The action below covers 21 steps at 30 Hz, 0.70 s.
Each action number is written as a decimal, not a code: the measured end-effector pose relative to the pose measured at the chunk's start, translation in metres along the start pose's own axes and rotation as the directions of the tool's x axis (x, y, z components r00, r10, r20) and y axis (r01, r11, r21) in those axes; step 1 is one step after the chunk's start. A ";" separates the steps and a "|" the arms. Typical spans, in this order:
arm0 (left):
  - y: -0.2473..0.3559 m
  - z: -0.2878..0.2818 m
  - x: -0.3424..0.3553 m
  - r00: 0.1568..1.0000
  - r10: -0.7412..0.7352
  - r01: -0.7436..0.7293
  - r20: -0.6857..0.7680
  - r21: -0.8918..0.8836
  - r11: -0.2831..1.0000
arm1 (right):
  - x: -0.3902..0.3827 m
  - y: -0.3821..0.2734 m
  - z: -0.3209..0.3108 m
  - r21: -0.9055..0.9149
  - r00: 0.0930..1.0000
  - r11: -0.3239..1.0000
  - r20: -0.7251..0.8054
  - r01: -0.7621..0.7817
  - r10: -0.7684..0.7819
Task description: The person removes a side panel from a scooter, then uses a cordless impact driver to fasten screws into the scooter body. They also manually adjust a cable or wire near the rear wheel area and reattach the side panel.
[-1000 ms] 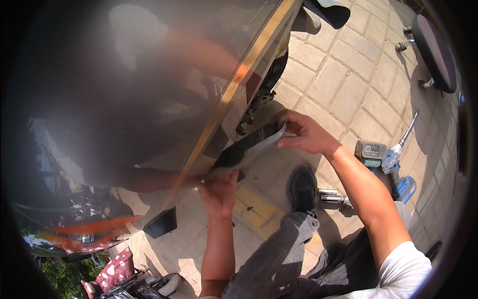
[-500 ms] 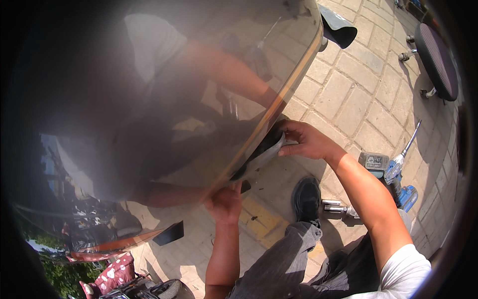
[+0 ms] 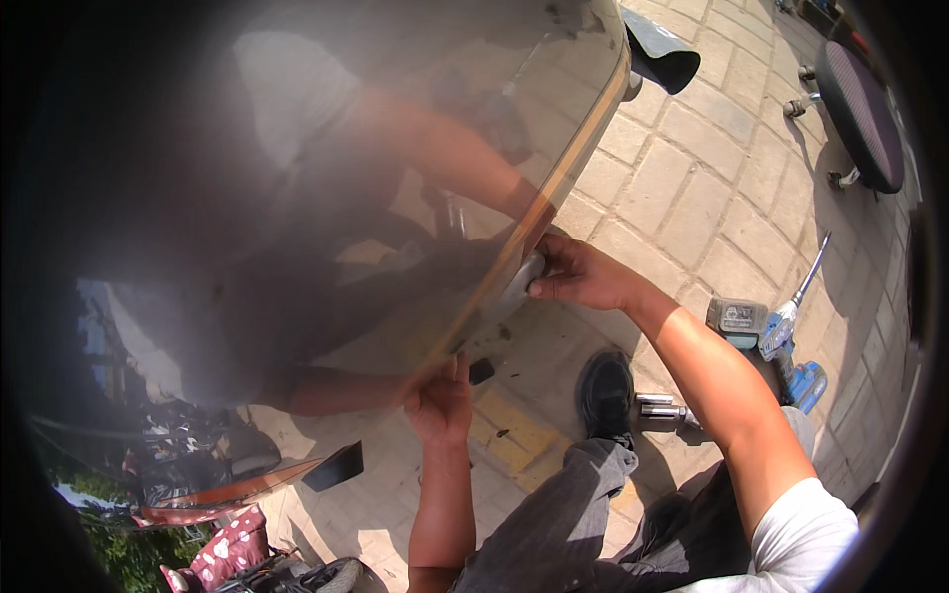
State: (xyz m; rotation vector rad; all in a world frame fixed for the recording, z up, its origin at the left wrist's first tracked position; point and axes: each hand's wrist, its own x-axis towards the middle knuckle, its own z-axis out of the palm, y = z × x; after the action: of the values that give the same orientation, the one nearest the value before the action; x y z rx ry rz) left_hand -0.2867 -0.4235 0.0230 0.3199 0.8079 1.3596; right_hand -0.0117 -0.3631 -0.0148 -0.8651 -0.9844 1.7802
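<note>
A large glossy vehicle panel (image 3: 386, 306) fills the left and middle, mirroring my arms. Along its lower edge runs an orange-tan strip (image 3: 583, 138). My right hand (image 3: 573, 272) pinches a curved grey trim piece (image 3: 509, 298) between thumb and fingers, close against the underside of that edge. The piece's far side is hidden behind the panel. My left hand (image 3: 440, 400) is nearer to me at the same edge, fingers bent upward with their tips against it. What those fingers hold, if anything, cannot be made out. A small black flap (image 3: 480, 372) is beside them.
Paving bricks (image 3: 682, 188) cover the ground. At right lie a blue power tool with a long bit (image 3: 781, 336), a metal-nosed tool (image 3: 664, 410) by my shoe (image 3: 605, 395), and a wheeled stool (image 3: 862, 119). Dark mud flaps (image 3: 662, 54) (image 3: 334, 466) hang from the vehicle.
My right hand has moved left and slightly up with the trim piece. The piece now sits closer under the panel edge, and the dark gap behind it has narrowed. My left hand has hardly moved.
</note>
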 end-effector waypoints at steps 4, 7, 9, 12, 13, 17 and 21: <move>0.001 0.003 -0.002 0.998 0.006 -0.005 -0.065 0.026 1.000 | 0.002 0.004 -0.002 -0.072 1.000 0.997 0.012 -0.027 0.028; -0.002 0.007 0.001 0.999 0.015 -0.014 -0.035 0.005 1.000 | -0.002 0.009 -0.002 -0.122 1.000 0.992 -0.015 0.014 -0.016; -0.001 0.008 -0.002 0.999 0.018 -0.018 -0.043 0.014 1.000 | -0.004 0.009 0.000 -0.134 0.999 0.991 -0.021 0.031 -0.034; 0.000 0.007 -0.003 0.999 0.022 -0.021 -0.043 0.023 1.000 | -0.004 -0.002 0.004 -0.120 1.000 0.993 -0.016 -0.002 0.000; 0.000 0.007 -0.003 0.999 0.023 -0.022 -0.041 0.025 0.999 | -0.005 -0.005 0.005 -0.095 1.000 0.995 -0.016 -0.023 0.022; 0.001 0.003 -0.001 1.000 0.012 -0.012 -0.014 0.001 1.000 | -0.002 -0.001 0.007 -0.131 0.997 0.988 0.008 -0.077 0.079; 0.003 -0.011 0.003 0.996 -0.001 0.004 0.087 -0.032 0.999 | -0.003 0.004 0.012 -0.131 1.000 0.991 0.000 0.000 0.000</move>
State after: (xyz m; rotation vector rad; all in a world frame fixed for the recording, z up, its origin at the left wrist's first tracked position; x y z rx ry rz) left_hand -0.2961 -0.4225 0.0166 0.3505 0.7133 1.3458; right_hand -0.0221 -0.3700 -0.0124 -0.9456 -1.1111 1.7306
